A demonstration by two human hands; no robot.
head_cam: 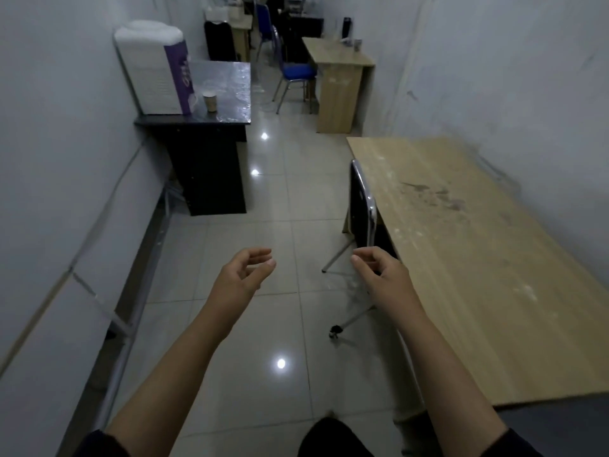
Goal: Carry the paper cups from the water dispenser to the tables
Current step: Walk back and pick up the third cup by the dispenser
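Note:
A brown paper cup [210, 102] stands upright on the dark table [230, 90] at the far left, right beside the white and purple water dispenser [155, 69]. My left hand [242, 275] and my right hand [382, 275] are held out in front of me over the tiled floor, both empty with fingers loosely curled and apart. A long light wooden table [478, 258] runs along the right wall close to my right hand. A second wooden table [336, 57] stands farther back on the right, with a small cup-like item [357, 44] on it.
A dark chair [362, 206] is tucked against the near wooden table's left edge, its legs reaching into the aisle. A blue chair [293, 74] stands by the far table. The tiled aisle [280, 199] runs between the walls toward the dispenser.

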